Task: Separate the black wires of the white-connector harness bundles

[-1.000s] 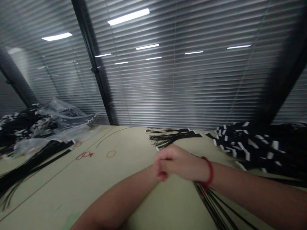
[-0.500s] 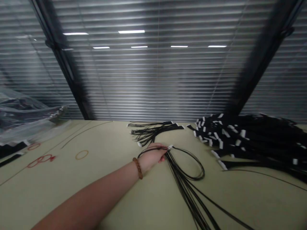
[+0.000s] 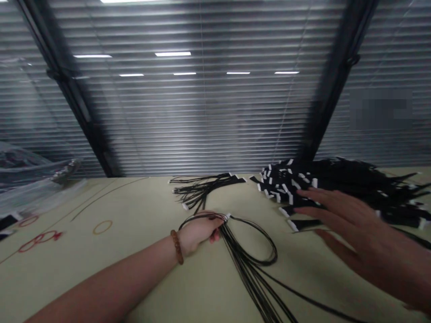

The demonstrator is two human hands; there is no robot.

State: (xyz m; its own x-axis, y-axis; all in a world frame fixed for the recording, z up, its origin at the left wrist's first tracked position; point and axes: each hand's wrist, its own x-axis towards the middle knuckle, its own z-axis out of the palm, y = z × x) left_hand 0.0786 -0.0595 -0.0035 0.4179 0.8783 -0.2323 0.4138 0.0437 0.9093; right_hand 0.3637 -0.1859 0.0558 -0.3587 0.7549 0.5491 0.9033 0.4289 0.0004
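My left hand [image 3: 201, 228], with a brown beaded bracelet [image 3: 177, 246] on its wrist, is closed around a bundle of thin black cables [image 3: 247, 264] near a white connector [image 3: 226, 217]. The cables loop out to the right and trail toward the near edge of the view. On the right, my right hand [image 3: 350, 229] is held with its fingers stretched and apart, nothing in them. It hovers over or close to a big pile of black cables with white ends [image 3: 346, 177]; whether it touches them I cannot tell.
Behind my left hand lies a smaller bunch of black cables [image 3: 202, 187]. Red rings [image 3: 40, 240] and a yellow rubber band [image 3: 102, 227] lie on the pale table [image 3: 128, 242]. Clear plastic bags [image 3: 37, 179] sit at the left. Window blinds [image 3: 202, 112] stand behind the table.
My right hand has come into view from the right, near the cable pile. My left hand keeps its grip on the cables; the whole view has shifted slightly.
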